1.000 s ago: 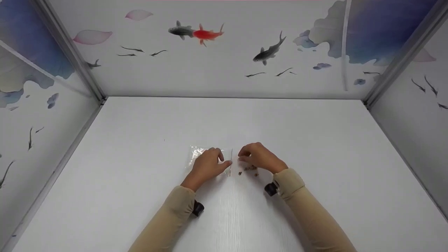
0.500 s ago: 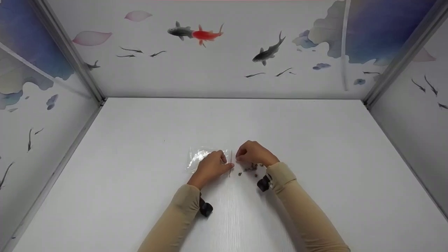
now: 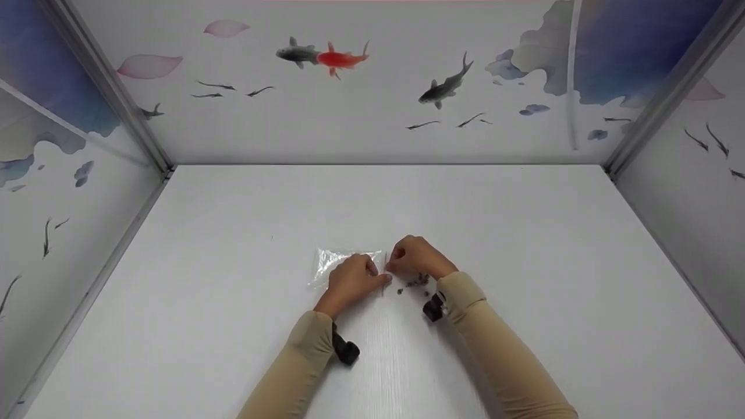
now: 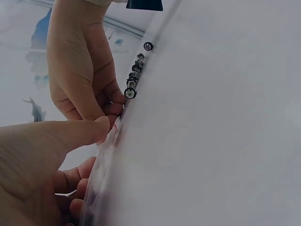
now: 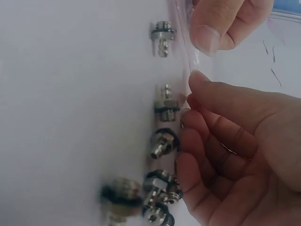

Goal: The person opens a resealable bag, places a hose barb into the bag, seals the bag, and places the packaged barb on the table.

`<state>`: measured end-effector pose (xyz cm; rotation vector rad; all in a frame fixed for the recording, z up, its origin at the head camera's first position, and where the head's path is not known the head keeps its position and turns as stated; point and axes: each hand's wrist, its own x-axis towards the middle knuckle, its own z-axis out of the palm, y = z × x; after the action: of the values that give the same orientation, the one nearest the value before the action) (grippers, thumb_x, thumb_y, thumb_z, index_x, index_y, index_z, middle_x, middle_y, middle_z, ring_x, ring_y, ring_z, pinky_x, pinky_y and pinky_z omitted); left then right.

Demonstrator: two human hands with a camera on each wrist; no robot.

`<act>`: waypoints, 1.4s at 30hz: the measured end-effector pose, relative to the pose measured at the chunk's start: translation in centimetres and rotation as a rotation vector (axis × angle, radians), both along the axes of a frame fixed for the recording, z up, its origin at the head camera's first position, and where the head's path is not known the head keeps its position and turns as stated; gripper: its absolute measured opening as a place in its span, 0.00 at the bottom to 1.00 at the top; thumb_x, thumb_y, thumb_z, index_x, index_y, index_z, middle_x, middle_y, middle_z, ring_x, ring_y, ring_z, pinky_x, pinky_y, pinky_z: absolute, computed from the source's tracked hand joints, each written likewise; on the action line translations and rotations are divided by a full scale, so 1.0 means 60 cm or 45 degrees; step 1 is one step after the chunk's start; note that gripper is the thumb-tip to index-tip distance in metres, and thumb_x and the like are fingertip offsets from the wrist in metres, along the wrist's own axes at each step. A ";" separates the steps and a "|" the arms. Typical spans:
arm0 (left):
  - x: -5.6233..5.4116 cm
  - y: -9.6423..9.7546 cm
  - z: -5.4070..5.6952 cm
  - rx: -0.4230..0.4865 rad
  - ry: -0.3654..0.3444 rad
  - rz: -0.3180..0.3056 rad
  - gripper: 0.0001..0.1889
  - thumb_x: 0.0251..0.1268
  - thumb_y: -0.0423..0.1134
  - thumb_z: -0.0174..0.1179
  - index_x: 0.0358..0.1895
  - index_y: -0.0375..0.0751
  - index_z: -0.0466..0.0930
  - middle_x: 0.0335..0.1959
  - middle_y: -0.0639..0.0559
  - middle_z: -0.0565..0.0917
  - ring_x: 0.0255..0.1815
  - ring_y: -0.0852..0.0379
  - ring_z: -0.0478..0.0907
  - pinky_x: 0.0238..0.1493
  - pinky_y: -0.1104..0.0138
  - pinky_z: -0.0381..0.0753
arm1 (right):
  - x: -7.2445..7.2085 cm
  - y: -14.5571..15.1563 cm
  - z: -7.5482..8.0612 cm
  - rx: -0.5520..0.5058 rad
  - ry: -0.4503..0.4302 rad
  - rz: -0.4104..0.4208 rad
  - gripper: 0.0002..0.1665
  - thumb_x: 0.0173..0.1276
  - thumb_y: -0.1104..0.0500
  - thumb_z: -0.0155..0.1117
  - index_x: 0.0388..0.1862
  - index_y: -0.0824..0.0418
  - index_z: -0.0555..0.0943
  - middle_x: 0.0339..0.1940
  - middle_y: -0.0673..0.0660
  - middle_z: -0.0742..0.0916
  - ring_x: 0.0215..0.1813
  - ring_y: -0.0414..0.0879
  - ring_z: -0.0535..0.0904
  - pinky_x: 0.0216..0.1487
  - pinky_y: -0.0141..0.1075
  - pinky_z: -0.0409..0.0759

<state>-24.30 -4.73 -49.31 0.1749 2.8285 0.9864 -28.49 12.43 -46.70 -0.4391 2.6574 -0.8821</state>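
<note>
A clear plastic zip bag point(image 3: 326, 265) lies flat on the table, its mouth edge facing right. Across it is my left hand point(image 3: 352, 279), thumb at the mouth edge and other fingers bent over the film. My right hand point(image 3: 422, 256) meets the same edge from the right, thumb and index finger pinched together there; anything between those tips is hidden. Small metal hose fittings point(image 3: 419, 279) with black rings lie under and beside my right hand. In the right wrist view one fitting point(image 5: 163, 37) sits near my left thumb point(image 5: 207, 40), apart from several others.
The white table point(image 3: 233, 349) is bounded by a printed back wall point(image 3: 361, 134) and two side walls. Black wrist cameras hang under both cuffs, the right one point(image 3: 433, 308) close to the fittings.
My right hand has moved left until its pinched fingertips reach the bag's edge. My left hand has shifted slightly right over the bag. Bag and fittings stay in place.
</note>
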 end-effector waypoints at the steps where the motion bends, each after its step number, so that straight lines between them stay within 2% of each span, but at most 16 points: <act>1: 0.000 0.000 0.000 0.002 0.003 0.001 0.17 0.54 0.58 0.66 0.28 0.48 0.78 0.33 0.56 0.79 0.29 0.59 0.72 0.31 0.65 0.68 | 0.000 0.000 -0.001 0.000 0.002 -0.004 0.08 0.62 0.58 0.68 0.27 0.62 0.84 0.29 0.53 0.84 0.28 0.41 0.73 0.31 0.31 0.70; 10: 0.001 -0.002 -0.005 0.022 0.032 0.002 0.13 0.56 0.52 0.64 0.27 0.48 0.79 0.27 0.57 0.76 0.27 0.60 0.70 0.29 0.66 0.65 | -0.003 -0.003 -0.005 -0.038 -0.014 0.019 0.11 0.62 0.56 0.69 0.27 0.64 0.86 0.26 0.53 0.86 0.23 0.38 0.70 0.25 0.28 0.68; 19: -0.001 -0.003 -0.001 0.032 0.037 0.003 0.07 0.55 0.44 0.62 0.27 0.46 0.83 0.26 0.57 0.82 0.25 0.61 0.71 0.27 0.68 0.67 | -0.006 -0.010 -0.004 -0.002 -0.046 -0.010 0.15 0.61 0.53 0.70 0.22 0.62 0.85 0.16 0.47 0.79 0.18 0.37 0.65 0.20 0.28 0.62; 24: 0.003 -0.006 -0.001 0.113 -0.003 0.006 0.07 0.58 0.44 0.60 0.29 0.45 0.82 0.26 0.57 0.79 0.26 0.61 0.70 0.28 0.69 0.66 | -0.005 -0.007 -0.006 -0.050 -0.053 0.013 0.18 0.63 0.50 0.68 0.21 0.62 0.85 0.15 0.47 0.78 0.17 0.37 0.62 0.19 0.28 0.60; 28: 0.004 -0.008 -0.002 0.210 -0.029 0.019 0.08 0.59 0.43 0.60 0.31 0.43 0.81 0.26 0.57 0.79 0.26 0.61 0.69 0.28 0.69 0.67 | -0.005 -0.003 -0.007 -0.096 -0.070 0.057 0.17 0.66 0.50 0.65 0.26 0.61 0.87 0.21 0.51 0.83 0.19 0.38 0.66 0.21 0.29 0.64; 34: 0.004 -0.011 -0.005 0.352 -0.039 0.029 0.06 0.58 0.39 0.60 0.31 0.40 0.81 0.28 0.54 0.79 0.28 0.60 0.70 0.31 0.70 0.69 | -0.006 -0.005 -0.007 -0.119 -0.105 0.103 0.15 0.69 0.53 0.61 0.31 0.61 0.87 0.24 0.50 0.83 0.23 0.38 0.69 0.25 0.29 0.68; 37: 0.003 -0.013 -0.008 0.387 -0.042 0.022 0.07 0.59 0.39 0.60 0.31 0.39 0.80 0.29 0.53 0.80 0.30 0.60 0.71 0.32 0.70 0.70 | -0.006 -0.007 -0.005 -0.133 -0.112 0.103 0.14 0.69 0.54 0.60 0.32 0.63 0.87 0.23 0.49 0.82 0.23 0.38 0.69 0.25 0.29 0.67; 42: 0.003 -0.015 -0.010 0.382 -0.029 0.014 0.07 0.60 0.40 0.59 0.31 0.41 0.80 0.29 0.53 0.80 0.29 0.61 0.71 0.31 0.70 0.70 | -0.003 -0.011 -0.001 -0.133 -0.108 0.083 0.14 0.68 0.54 0.61 0.33 0.63 0.87 0.23 0.48 0.82 0.24 0.38 0.70 0.26 0.29 0.68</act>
<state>-24.12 -5.62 -49.92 0.1786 2.6487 1.4016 -28.65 11.78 -46.78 -0.4985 2.5140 -1.0003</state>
